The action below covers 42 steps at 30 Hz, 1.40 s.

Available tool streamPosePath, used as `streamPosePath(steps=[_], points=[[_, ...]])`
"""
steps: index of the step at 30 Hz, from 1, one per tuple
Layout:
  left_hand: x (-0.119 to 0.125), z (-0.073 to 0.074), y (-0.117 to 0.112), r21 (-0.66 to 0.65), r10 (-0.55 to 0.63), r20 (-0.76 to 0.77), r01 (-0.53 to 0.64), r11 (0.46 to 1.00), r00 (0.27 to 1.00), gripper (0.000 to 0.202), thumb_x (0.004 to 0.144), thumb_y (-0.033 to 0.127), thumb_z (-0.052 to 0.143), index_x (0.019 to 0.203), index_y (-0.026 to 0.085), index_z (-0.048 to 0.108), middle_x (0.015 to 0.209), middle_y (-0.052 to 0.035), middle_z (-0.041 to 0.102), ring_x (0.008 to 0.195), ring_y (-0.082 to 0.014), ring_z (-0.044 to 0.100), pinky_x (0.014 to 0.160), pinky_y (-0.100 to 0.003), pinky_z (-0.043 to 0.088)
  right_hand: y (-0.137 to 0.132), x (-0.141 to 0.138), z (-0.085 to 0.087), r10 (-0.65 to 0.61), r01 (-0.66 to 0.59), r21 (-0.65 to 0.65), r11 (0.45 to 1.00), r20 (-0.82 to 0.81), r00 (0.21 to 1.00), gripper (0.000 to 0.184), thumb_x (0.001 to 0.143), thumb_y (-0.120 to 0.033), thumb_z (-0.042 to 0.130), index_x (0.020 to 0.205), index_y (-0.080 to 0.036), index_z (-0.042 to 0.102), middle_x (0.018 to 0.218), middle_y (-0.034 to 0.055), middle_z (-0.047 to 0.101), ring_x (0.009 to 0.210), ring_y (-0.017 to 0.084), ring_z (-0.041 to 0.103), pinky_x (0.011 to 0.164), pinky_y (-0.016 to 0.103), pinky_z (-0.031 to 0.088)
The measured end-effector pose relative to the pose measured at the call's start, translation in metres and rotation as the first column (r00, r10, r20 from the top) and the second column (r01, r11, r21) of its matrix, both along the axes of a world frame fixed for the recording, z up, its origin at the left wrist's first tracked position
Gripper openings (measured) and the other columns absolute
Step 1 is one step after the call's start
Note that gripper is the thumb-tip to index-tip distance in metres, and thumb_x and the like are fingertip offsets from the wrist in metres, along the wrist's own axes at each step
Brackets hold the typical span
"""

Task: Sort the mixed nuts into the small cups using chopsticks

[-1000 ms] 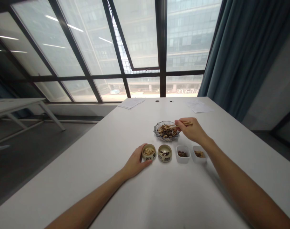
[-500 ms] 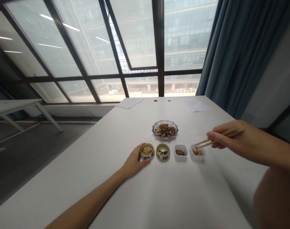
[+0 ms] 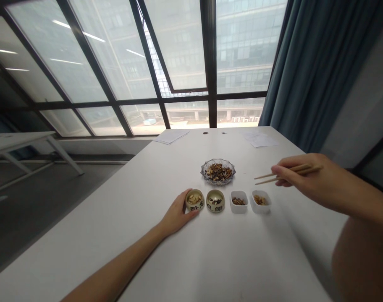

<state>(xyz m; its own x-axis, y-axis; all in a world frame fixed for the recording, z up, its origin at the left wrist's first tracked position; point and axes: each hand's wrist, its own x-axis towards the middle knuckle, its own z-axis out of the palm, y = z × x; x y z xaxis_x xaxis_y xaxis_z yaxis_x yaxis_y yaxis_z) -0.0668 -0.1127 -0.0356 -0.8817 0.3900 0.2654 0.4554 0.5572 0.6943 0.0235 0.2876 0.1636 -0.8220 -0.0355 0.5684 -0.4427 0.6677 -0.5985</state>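
Observation:
My left hand (image 3: pixel 178 214) curls round the left side of a small olive cup (image 3: pixel 195 207) with dark lettering, which holds pale pieces. Beside it stands a matching cup (image 3: pixel 215 207) with a few dark pieces at the bottom. To the right come a white square dish (image 3: pixel 238 208) of brown pieces and another white dish (image 3: pixel 261 208) of tan pieces. My right hand (image 3: pixel 300 174) grips a pair of wooden chopsticks (image 3: pixel 267 179); their tips hang above and behind the rightmost dish, slightly apart, with nothing visible between them. Behind the row sits a scalloped glass bowl (image 3: pixel 218 181) of mixed dried pieces.
Everything stands on a white table (image 3: pixel 179 260). Paper sheets lie at its far left (image 3: pixel 170 136) and far right (image 3: pixel 261 139), with two small dark spots between them. Windows line the back, a blue curtain (image 3: pixel 292 79) hangs at right, and another table (image 3: pixel 21 138) stands at left.
My right hand has lifted the chopsticks up out of the rightmost white dish, with the tips moving away from it. My left hand stays at the olive cup.

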Motion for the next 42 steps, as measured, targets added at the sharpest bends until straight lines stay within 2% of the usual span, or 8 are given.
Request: streamPosePath(steps=[3, 6, 10, 14, 18, 25, 33, 42], points=[[0.000, 0.002, 0.001, -0.002, 0.001, 0.003, -0.001, 1.000, 1.000, 0.076, 0.087, 0.039, 0.077, 0.152, 0.020, 0.042, 0.153, -0.0166, 0.054, 0.141, -0.0327, 0.053, 0.121, -0.052, 0.040, -0.010, -0.007, 0.014, 0.065, -0.065, 0.004, 0.998, 0.068, 0.996, 0.034, 0.097, -0.048, 0.067, 0.082, -0.021, 0.081, 0.074, 0.0098, 0.079, 0.065, 0.024, 0.078, 0.050, 0.027, 0.059], [0.000, 0.002, 0.001, 0.003, -0.001, -0.008, 0.001, 1.000, 1.000, 0.076, 0.087, 0.039, 0.077, 0.152, 0.020, 0.042, 0.152, -0.0171, 0.055, 0.140, -0.0335, 0.054, 0.120, -0.053, 0.041, -0.027, -0.025, 0.011, 0.029, -0.027, -0.078, 0.997, 0.021, 0.999, 0.032, 0.096, -0.047, 0.068, 0.082, -0.021, 0.080, 0.074, 0.0083, 0.078, 0.066, 0.024, 0.077, 0.050, 0.027, 0.057], [-0.001, 0.000, 0.001, 0.014, 0.002, -0.014, -0.002, 1.000, 1.000, 0.078, 0.086, 0.039, 0.078, 0.153, 0.021, 0.042, 0.152, -0.0164, 0.055, 0.139, -0.0342, 0.054, 0.120, -0.054, 0.041, -0.055, -0.062, -0.014, 0.071, -0.062, -0.194, 0.979, 0.039, 0.997, 0.033, 0.097, -0.044, 0.064, 0.083, -0.018, 0.078, 0.074, 0.0073, 0.077, 0.069, 0.024, 0.076, 0.058, 0.030, 0.056], [-0.002, -0.003, 0.000, 0.018, -0.003, -0.009, 0.003, 1.000, 1.000, 0.078, 0.086, 0.039, 0.078, 0.153, 0.022, 0.042, 0.153, -0.0164, 0.054, 0.141, -0.0338, 0.053, 0.121, -0.053, 0.040, -0.082, -0.098, -0.046, 0.128, -0.115, -0.153, 0.981, 0.074, 0.989, 0.036, 0.098, -0.041, 0.059, 0.074, -0.018, 0.073, 0.069, 0.0063, 0.074, 0.067, 0.022, 0.071, 0.057, 0.029, 0.050], [-0.002, -0.004, 0.000, 0.013, -0.005, -0.004, 0.005, 1.000, 1.000, 0.079, 0.087, 0.040, 0.078, 0.153, 0.021, 0.040, 0.154, -0.0162, 0.053, 0.142, -0.0324, 0.052, 0.122, -0.052, 0.039, -0.099, -0.118, -0.070, 0.122, -0.112, -0.095, 0.989, 0.113, 0.986, 0.040, 0.097, -0.043, 0.057, 0.070, -0.018, 0.071, 0.065, 0.0048, 0.071, 0.063, 0.019, 0.065, 0.057, 0.028, 0.045], [0.000, -0.003, 0.001, 0.023, -0.015, -0.008, 0.016, 1.000, 1.000, 0.078, 0.087, 0.041, 0.078, 0.154, 0.023, 0.042, 0.153, -0.0154, 0.054, 0.141, -0.0333, 0.052, 0.122, -0.053, 0.039, -0.098, -0.132, -0.087, 0.121, -0.107, -0.087, 0.990, 0.165, 0.979, 0.036, 0.095, -0.044, 0.060, 0.076, -0.017, 0.077, 0.070, 0.0055, 0.075, 0.065, 0.020, 0.067, 0.059, 0.027, 0.046], [0.001, 0.001, 0.002, 0.020, -0.002, -0.006, 0.002, 1.000, 1.000, 0.078, 0.086, 0.039, 0.079, 0.153, 0.022, 0.042, 0.152, -0.0154, 0.055, 0.140, -0.0333, 0.054, 0.121, -0.052, 0.040, -0.099, -0.142, -0.104, 0.132, -0.096, -0.204, 0.974, 0.175, 0.976, 0.036, 0.094, -0.046, 0.063, 0.076, -0.018, 0.078, 0.068, 0.0074, 0.075, 0.069, 0.026, 0.073, 0.061, 0.031, 0.055], [-0.001, -0.003, 0.000, 0.015, -0.011, -0.002, 0.011, 1.000, 1.000, 0.078, 0.088, 0.041, 0.078, 0.153, 0.022, 0.040, 0.154, -0.0160, 0.052, 0.143, -0.0328, 0.051, 0.122, -0.051, 0.039, -0.099, -0.144, -0.107, 0.184, -0.110, -0.317, 0.942, 0.214, 0.959, 0.040, 0.095, -0.049, 0.062, 0.078, -0.017, 0.077, 0.067, 0.0067, 0.076, 0.069, 0.027, 0.077, 0.059, 0.030, 0.057]])
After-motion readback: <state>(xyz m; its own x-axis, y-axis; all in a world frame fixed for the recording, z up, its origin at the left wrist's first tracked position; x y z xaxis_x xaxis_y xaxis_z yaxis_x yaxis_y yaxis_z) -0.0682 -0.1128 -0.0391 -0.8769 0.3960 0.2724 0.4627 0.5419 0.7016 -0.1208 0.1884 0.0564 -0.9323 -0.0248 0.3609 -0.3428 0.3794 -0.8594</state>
